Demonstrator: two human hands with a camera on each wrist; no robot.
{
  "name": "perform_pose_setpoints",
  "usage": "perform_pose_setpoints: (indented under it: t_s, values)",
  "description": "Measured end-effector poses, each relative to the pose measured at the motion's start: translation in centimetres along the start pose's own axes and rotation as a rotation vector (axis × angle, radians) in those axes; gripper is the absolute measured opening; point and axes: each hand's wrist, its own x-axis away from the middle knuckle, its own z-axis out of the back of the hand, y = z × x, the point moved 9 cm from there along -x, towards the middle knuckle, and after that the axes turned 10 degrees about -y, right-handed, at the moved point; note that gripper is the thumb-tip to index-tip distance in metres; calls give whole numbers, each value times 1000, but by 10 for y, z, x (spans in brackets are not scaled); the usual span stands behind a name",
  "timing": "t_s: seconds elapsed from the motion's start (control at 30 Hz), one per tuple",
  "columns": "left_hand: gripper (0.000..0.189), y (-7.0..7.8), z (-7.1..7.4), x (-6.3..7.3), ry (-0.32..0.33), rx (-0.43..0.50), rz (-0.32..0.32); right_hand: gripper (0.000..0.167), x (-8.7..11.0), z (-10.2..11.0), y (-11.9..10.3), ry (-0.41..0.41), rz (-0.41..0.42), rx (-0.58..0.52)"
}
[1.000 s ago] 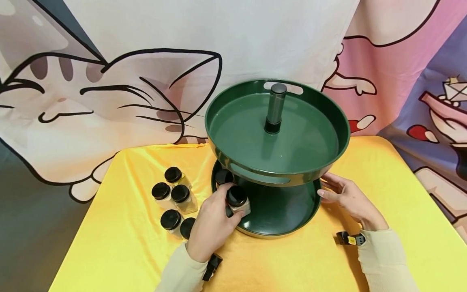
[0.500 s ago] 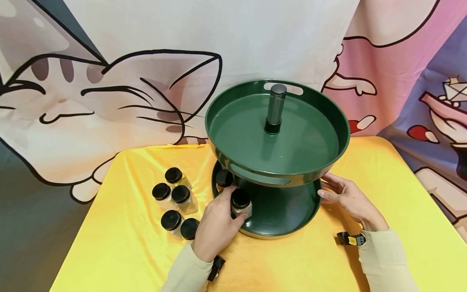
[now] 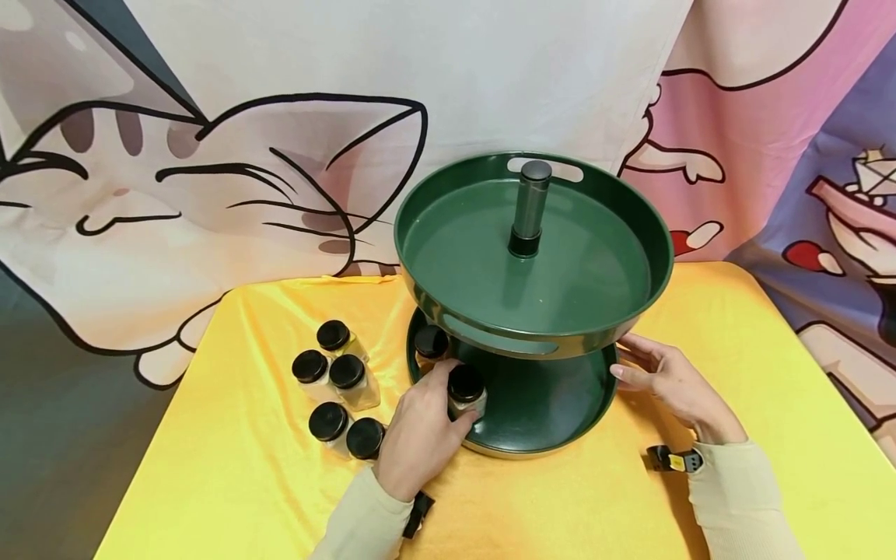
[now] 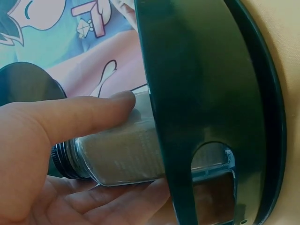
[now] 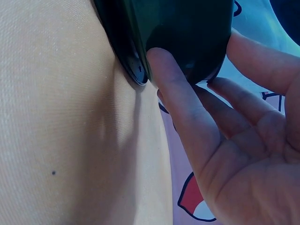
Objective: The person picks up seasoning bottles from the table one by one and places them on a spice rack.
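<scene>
My left hand holds a clear spice jar with a black lid at the left front of the lower green tray. In the left wrist view, thumb and fingers lie on opposite sides of the jar; its base is hidden behind the tray wall. Behind that hand, another black-lidded jar stands in the lower tray. My right hand rests fairly straight fingers and thumb against the lower tray's right side. Its fingers touch the outer wall in the right wrist view.
An upper green tray with a central post overhangs the lower one. Several black-lidded jars stand to the left on the yellow tablecloth. A printed cloth hangs behind the table.
My left hand has shifted slightly to the right with the jar, which now sits a little lower against the tray. The right hand has stayed at the tray's side.
</scene>
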Motion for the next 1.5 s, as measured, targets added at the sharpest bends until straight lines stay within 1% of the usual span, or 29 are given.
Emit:
perform_pose_setpoints:
  t_s: [0.43, 0.67, 0.8, 0.93, 1.13, 1.23, 1.3, 1.4, 1.5]
  values:
    - [61, -5, -5, -1, -17, 16, 0, 64, 1, -1, 0, -7, -5, -7]
    - [63, -5, -6, -2, -23, -10, 3, 63, 1, -1, 0, -12, 9, -37]
    - [63, -5, -6, -2, -30, -24, 10, 63, 1, -1, 2, -16, 2, -52]
    - [64, -4, -4, -1, -41, -34, 9, 63, 1, -1, 2, -14, -11, -42]
    - [71, -2, 4, 3, -78, -48, 24, 56, 2, 3, 0, 31, -48, 41]
    - [71, -2, 10, 6, -74, -47, 26, 53, 2, 6, 1, 53, -55, 61]
    - [69, -1, 17, 9, -58, -55, 20, 52, 2, 6, 1, 53, -45, 39]
    - [67, 2, 28, 14, -25, -74, -3, 50, 2, 6, 2, 48, -21, -26]
    - [64, 5, 40, 18, 6, -89, -30, 41, 4, 6, 2, 39, 7, -94]
